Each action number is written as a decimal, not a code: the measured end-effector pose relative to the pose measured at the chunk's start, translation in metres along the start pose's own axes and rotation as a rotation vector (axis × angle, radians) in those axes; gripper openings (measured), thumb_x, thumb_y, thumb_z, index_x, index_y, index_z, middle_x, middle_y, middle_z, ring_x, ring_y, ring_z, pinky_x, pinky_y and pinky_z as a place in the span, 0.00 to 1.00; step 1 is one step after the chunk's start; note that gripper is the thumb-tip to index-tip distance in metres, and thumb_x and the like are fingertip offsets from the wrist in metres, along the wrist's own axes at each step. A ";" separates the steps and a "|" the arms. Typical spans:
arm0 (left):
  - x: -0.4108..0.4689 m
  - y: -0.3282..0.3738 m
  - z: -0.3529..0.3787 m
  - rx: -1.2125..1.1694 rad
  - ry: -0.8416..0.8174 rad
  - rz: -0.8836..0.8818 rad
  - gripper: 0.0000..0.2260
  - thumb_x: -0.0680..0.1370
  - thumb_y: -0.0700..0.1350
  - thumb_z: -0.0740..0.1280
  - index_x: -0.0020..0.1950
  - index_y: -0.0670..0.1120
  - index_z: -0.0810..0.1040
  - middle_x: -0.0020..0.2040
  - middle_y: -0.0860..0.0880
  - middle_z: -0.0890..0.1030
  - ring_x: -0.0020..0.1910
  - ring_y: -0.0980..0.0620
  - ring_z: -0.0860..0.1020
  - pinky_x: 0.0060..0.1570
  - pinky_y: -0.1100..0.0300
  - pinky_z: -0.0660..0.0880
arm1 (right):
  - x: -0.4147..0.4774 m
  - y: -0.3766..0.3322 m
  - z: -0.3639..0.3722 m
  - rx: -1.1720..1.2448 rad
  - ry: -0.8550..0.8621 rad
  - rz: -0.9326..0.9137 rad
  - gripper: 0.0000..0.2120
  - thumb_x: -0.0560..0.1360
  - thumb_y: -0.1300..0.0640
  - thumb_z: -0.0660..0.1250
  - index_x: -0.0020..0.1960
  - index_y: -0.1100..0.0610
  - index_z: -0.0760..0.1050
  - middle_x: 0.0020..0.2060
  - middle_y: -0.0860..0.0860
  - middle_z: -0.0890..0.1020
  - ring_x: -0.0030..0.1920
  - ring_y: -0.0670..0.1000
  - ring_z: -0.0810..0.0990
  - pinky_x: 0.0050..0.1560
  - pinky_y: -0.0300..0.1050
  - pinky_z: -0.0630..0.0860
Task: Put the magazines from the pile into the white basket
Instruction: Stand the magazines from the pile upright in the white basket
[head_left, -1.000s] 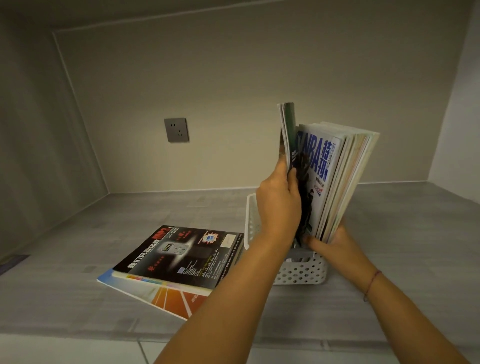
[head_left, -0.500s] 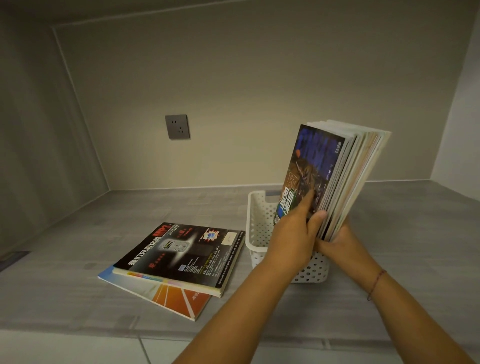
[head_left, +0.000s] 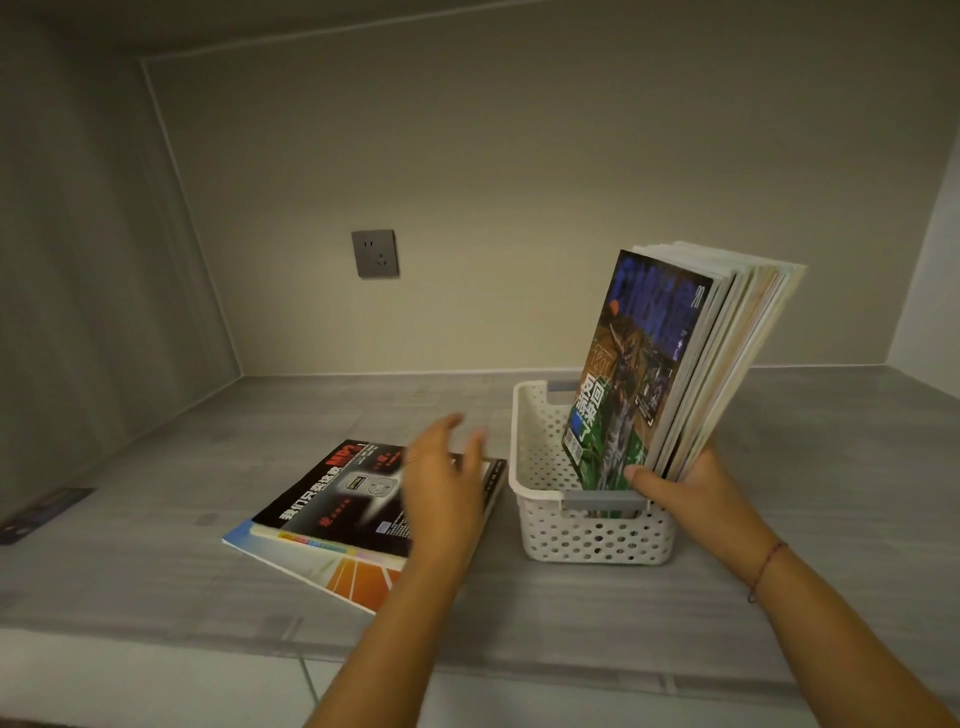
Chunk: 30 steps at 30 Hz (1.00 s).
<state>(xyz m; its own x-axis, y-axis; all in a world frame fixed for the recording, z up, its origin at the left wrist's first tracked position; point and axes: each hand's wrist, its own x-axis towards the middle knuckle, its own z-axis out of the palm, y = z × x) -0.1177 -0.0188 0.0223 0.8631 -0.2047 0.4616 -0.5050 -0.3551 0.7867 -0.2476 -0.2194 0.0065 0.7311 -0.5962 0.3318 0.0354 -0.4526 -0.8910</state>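
Magazines (head_left: 649, 364) stand in the white basket (head_left: 597, 540), and a small pile (head_left: 358, 577) lies just beside it on the left.
The right hand (head_left: 691, 493) grips the bottom of the standing magazines, which lean to the right. The left hand (head_left: 441, 483) is blurry, with its fingers spread over the pile and nothing in it. It hides part of the black top magazine (head_left: 322, 493). A grey wall socket (head_left: 375, 253) sits on the pale back wall (head_left: 519, 182). A small dark thing (head_left: 41, 512) lies far left on the grey streaky surface (head_left: 156, 571).
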 end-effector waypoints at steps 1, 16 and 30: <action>0.006 -0.023 -0.011 0.213 0.076 -0.076 0.25 0.77 0.58 0.62 0.71 0.50 0.68 0.71 0.46 0.69 0.71 0.46 0.67 0.70 0.45 0.65 | 0.000 0.000 0.000 -0.008 0.008 0.006 0.29 0.68 0.56 0.73 0.66 0.58 0.68 0.50 0.47 0.81 0.50 0.43 0.80 0.52 0.44 0.79; 0.009 -0.123 -0.091 0.395 0.094 -0.539 0.48 0.62 0.60 0.78 0.72 0.40 0.60 0.69 0.37 0.69 0.69 0.35 0.65 0.68 0.40 0.62 | -0.001 -0.004 0.002 -0.037 0.028 0.032 0.26 0.69 0.57 0.72 0.65 0.59 0.70 0.50 0.51 0.80 0.48 0.46 0.78 0.53 0.44 0.73; 0.026 -0.017 -0.101 -0.491 0.118 -0.387 0.08 0.81 0.44 0.60 0.59 0.47 0.74 0.51 0.46 0.80 0.51 0.45 0.79 0.52 0.49 0.76 | -0.002 -0.008 0.002 -0.019 0.008 0.027 0.25 0.69 0.57 0.72 0.65 0.58 0.70 0.49 0.48 0.80 0.48 0.43 0.78 0.48 0.40 0.74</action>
<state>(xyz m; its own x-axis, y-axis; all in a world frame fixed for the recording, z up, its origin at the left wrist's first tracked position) -0.0866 0.0741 0.0624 0.9914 -0.0340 0.1266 -0.1234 0.0823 0.9889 -0.2480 -0.2127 0.0121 0.7261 -0.6136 0.3102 0.0028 -0.4484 -0.8938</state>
